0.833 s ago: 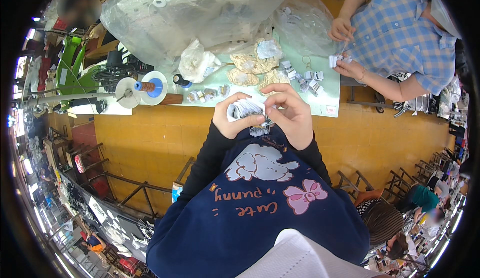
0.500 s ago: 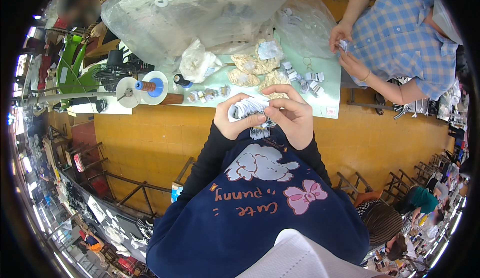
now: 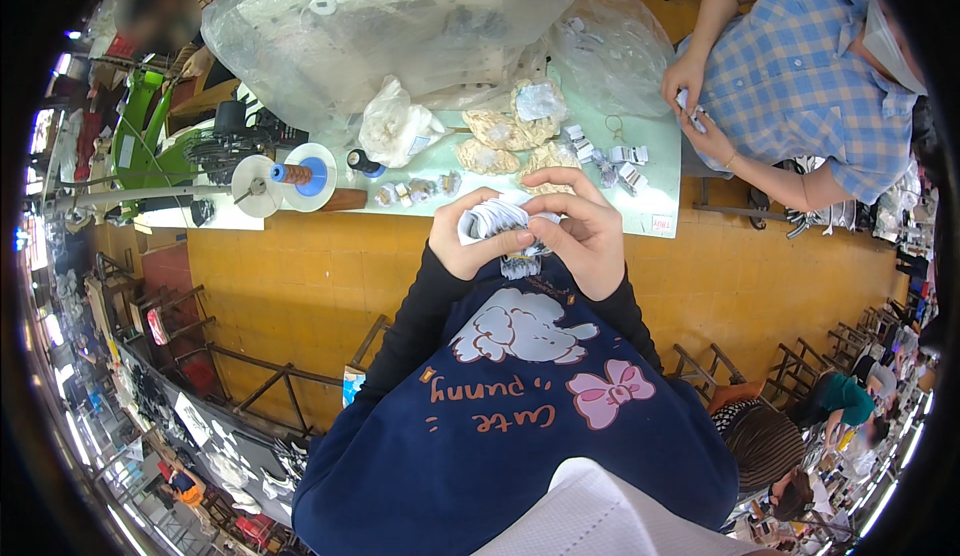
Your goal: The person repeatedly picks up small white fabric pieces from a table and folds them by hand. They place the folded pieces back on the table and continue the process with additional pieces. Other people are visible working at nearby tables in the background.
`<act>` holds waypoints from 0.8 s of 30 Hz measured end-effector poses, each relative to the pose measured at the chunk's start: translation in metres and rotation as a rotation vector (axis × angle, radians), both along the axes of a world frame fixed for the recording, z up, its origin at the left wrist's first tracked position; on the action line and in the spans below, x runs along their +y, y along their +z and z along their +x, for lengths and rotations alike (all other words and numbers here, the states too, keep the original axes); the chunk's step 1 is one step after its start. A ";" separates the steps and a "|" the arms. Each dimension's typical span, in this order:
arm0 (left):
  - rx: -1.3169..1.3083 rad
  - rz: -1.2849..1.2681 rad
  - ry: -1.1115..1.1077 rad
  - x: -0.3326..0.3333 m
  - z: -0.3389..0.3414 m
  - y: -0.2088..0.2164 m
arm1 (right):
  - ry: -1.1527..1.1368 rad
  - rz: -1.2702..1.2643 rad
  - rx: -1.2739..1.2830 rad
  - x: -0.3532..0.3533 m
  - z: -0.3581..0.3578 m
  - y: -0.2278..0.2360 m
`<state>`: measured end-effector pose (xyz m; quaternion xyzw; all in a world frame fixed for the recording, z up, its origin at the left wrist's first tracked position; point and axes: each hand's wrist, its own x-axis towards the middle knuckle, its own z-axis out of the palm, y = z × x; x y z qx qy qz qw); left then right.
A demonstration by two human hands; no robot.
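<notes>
In front of my chest, over the table's near edge, I hold a thick stack of white labels (image 3: 488, 218) that curls at its left end. My left hand (image 3: 458, 241) is wrapped round the left side, its thumb along the near face. At the right end my right hand (image 3: 590, 234) grips the stack between bent fingers and thumb. Dark print shows along the near edges. Just below my hands shows a small bundle of similar labels (image 3: 520, 268); what bears it cannot be made out.
On the pale green table (image 3: 655, 181) lie label bundles (image 3: 628, 164), cream cloth bundles (image 3: 487, 156), a white plastic bag (image 3: 392, 126) and a large clear plastic sheet (image 3: 400, 26). Thread spools (image 3: 313, 176) stand at left. A co-worker in a checked shirt (image 3: 800, 76) handles a small white item.
My right fingers have shifted slightly along the top of the stack. The co-worker's hands have turned the small white item and moved a little.
</notes>
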<state>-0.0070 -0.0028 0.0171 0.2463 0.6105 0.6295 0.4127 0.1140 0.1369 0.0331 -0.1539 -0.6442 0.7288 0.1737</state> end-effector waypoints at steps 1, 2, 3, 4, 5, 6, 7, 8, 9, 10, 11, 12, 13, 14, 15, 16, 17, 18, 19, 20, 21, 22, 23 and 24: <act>-0.001 0.009 -0.002 0.000 0.000 0.001 | 0.011 -0.003 0.002 0.000 0.001 0.000; -0.008 0.007 -0.007 0.000 -0.001 0.001 | -0.004 -0.009 0.005 0.000 0.000 -0.001; -0.014 0.011 -0.009 0.000 -0.001 0.001 | -0.013 -0.016 0.019 -0.001 -0.001 -0.002; -0.023 0.013 -0.009 0.000 -0.001 0.002 | -0.021 -0.030 0.022 -0.001 -0.002 -0.002; -0.029 0.016 -0.009 0.000 -0.001 0.002 | -0.029 -0.023 0.030 -0.002 -0.003 -0.003; -0.038 0.016 -0.007 0.000 -0.001 0.002 | -0.035 -0.023 0.026 -0.003 -0.004 -0.003; -0.044 0.021 -0.003 0.000 0.000 0.002 | -0.048 -0.033 0.024 -0.003 -0.004 -0.003; -0.042 0.004 -0.011 0.000 -0.001 0.002 | -0.068 -0.058 0.029 -0.005 -0.005 -0.003; -0.037 -0.009 -0.017 0.000 -0.001 0.002 | -0.094 -0.093 0.035 -0.006 -0.005 -0.003; -0.033 -0.023 -0.022 0.000 -0.001 0.002 | -0.095 -0.104 0.039 -0.006 -0.006 -0.002; -0.021 -0.021 -0.025 -0.001 -0.001 0.002 | -0.092 -0.049 0.026 -0.006 -0.005 -0.002; -0.011 -0.021 -0.028 -0.001 -0.001 0.001 | -0.063 0.030 0.010 -0.004 -0.004 -0.001; -0.004 -0.016 -0.031 -0.001 -0.001 0.001 | -0.037 0.099 -0.006 -0.002 -0.003 0.000; -0.001 -0.021 -0.035 -0.001 -0.001 0.001 | -0.021 0.119 -0.020 -0.001 -0.001 0.000; 0.000 -0.022 -0.037 -0.002 -0.001 0.001 | -0.006 0.128 -0.034 0.000 0.000 0.000; -0.002 -0.030 -0.039 -0.002 -0.001 0.001 | 0.009 0.138 -0.049 0.000 0.001 -0.001; -0.003 -0.013 -0.040 -0.002 0.000 0.002 | -0.003 0.124 -0.030 0.000 0.001 -0.002; -0.006 -0.003 -0.041 -0.002 0.000 0.002 | -0.015 0.110 -0.011 -0.001 0.000 -0.004; -0.005 0.009 -0.041 -0.002 0.001 0.002 | -0.027 0.097 0.008 -0.002 0.000 -0.005; -0.006 0.007 -0.046 -0.002 0.001 0.003 | -0.034 0.092 0.003 -0.003 0.000 -0.006; -0.002 0.007 -0.051 -0.002 0.001 0.003 | -0.041 0.087 -0.001 -0.003 0.001 -0.007; 0.006 0.010 -0.053 -0.002 0.001 0.003 | -0.048 0.082 -0.005 -0.004 0.001 -0.007; -0.009 0.013 -0.055 -0.003 0.002 0.003 | -0.057 0.084 -0.015 -0.005 0.001 -0.007; -0.020 0.019 -0.055 -0.003 0.002 0.003 | -0.066 0.087 -0.024 -0.005 0.002 -0.007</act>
